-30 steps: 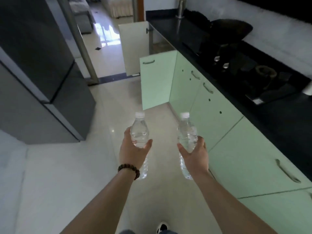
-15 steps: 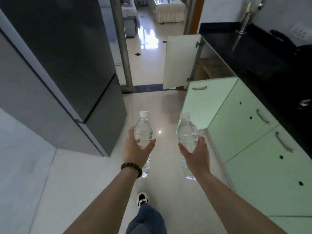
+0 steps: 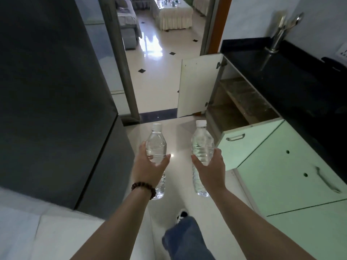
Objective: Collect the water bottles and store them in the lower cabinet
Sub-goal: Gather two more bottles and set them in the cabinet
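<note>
1. Two clear water bottles are carried upright out in front of the person, over the pale floor (image 3: pixel 161 85), side by side but apart.
2. The left hand (image 3: pixel 150 169) grasps the left bottle (image 3: pixel 156 147) round its middle, thumb on the near right side, fingers wrapped out of sight behind; a dark bead bracelet (image 3: pixel 143 188) sits on that wrist.
3. The right hand (image 3: pixel 210 169) grasps the right bottle (image 3: pixel 201 145) the same way, thumb on the near left side; this bottle's white cap stands a little farther away than the other's.
4. Each bottle's base shows below its hand, well above the floor.
5. To the right runs a row of pale green lower cabinets (image 3: pixel 281 175) with metal handles, under a black surface (image 3: pixel 281 76) that carries a metal tap (image 3: pixel 277 32) at its far end.
6. Far along that row, one lower cabinet (image 3: pixel 238 102) stands open, its white door (image 3: pixel 197 85) swung out toward the doorway and brown shelves showing inside; the bottles are near it, short of its opening.
7. To the left stands a tall dark refrigerator (image 3: pixel 56 91).
8. Near the bottom edge a leg in blue jeans (image 3: pixel 185 241) and a dark-and-white shoe (image 3: pixel 181 215) step forward on the floor.
9. Beyond the doorway lies a bright room with a draped table (image 3: pixel 174 15) and a grey sofa (image 3: pixel 127 29).
</note>
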The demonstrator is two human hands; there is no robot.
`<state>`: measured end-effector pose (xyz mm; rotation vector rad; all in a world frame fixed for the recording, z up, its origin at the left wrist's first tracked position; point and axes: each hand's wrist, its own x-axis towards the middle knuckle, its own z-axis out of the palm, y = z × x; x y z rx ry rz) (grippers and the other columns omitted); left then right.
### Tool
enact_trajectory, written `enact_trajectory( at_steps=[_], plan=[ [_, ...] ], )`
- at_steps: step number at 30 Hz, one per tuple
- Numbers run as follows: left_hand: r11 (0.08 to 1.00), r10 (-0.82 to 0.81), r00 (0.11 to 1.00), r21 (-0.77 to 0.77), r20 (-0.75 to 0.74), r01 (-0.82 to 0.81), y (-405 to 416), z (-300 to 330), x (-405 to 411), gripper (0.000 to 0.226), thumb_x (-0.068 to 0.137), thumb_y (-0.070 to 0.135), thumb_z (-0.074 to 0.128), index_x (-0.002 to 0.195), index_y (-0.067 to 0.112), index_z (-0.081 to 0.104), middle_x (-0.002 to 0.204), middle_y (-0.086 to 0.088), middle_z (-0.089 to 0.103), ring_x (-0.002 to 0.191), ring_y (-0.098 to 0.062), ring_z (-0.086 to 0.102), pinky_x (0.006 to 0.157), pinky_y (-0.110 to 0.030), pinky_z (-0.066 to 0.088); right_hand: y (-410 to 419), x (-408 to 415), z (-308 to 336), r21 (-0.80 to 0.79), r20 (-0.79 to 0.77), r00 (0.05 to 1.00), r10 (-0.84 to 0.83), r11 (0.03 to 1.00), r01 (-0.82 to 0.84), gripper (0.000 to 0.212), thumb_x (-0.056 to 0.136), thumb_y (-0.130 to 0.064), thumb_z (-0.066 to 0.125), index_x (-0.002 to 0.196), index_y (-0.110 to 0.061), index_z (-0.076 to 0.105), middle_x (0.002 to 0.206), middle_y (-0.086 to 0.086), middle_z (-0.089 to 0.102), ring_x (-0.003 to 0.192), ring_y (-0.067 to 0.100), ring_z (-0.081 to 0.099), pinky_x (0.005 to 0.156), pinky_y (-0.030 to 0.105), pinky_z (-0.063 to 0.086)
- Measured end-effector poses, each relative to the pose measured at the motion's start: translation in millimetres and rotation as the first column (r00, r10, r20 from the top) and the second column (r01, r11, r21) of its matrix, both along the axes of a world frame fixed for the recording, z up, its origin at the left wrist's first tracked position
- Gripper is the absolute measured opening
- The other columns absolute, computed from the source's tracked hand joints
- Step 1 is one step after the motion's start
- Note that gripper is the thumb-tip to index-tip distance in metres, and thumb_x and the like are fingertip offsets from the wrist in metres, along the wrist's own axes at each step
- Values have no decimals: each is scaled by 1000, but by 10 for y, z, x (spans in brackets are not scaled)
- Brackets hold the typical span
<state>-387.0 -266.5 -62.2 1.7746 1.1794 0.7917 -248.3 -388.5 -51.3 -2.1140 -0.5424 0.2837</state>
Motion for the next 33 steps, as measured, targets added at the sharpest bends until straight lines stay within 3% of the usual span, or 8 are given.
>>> enact_trajectory(
  at_steps=[2,5,10,16,19,24,27,33],
  plan=[
    [1000,-3,1000,1,-8,3,292,-74,272,73,61,62,70,124,41,38,92,24,55,79,3,58,62,-20,45,287,285,-110,-4,-15,1000,-17,1000,17,74,77,-52,70,132,-14,39,124,6,54,109,25,56,92,39,51],
    [1000,-24,999,-1,-27,24,779,-171,808,72,64,53,77,124,40,39,88,26,52,78,2,57,59,-19,42,744,798,-306,34,-71,996,-62,997,65,66,78,-49,71,128,-19,40,116,1,54,100,20,59,77,27,50],
    [995,-97,993,30,-74,99,1678,-141,1977,69,65,47,80,123,37,44,87,20,59,75,3,58,58,-16,41,1572,1808,-454,75,-126,982,-140,986,150,56,76,-43,75,117,-21,43,107,2,54,84,14,54,65,25,40],
    [958,-284,955,8,-83,286,2456,-7,3387,68,62,52,77,120,44,42,96,19,62,82,3,61,66,-10,41,2242,2919,-393,44,-113,960,-256,964,263,63,76,-47,73,123,-18,43,115,2,54,103,19,53,86,35,45],
    [926,-378,922,-37,-90,376,2640,-53,3920,68,62,54,76,120,48,40,93,23,62,81,7,59,63,-9,39,2361,3342,-412,28,-153,925,-347,934,355,56,74,-45,75,113,-18,46,104,4,59,94,23,61,81,38,51],
    [851,-524,845,-97,-109,516,2911,-242,4719,62,65,49,79,109,59,36,91,27,59,80,9,58,67,-20,49,2491,3904,-565,-39,-106,858,-502,864,501,52,73,-44,76,106,-19,45,96,3,57,83,19,60,68,28,46],
    [801,-598,791,-151,-132,580,3092,-389,5163,66,65,51,78,117,54,37,97,22,61,84,3,60,75,-29,53,2591,4167,-676,-96,-154,778,-609,793,602,50,72,-45,76,103,-23,43,99,3,57,81,18,57,65,26,40],
    [608,-793,590,-271,-155,746,3595,-720,6053,69,66,53,75,124,48,38,102,18,64,89,-4,64,80,-38,55,2988,4563,-884,-158,-127,625,-770,638,754,50,76,-44,74,108,-17,48,94,-1,57,78,17,57,56,25,37]
  ],
)
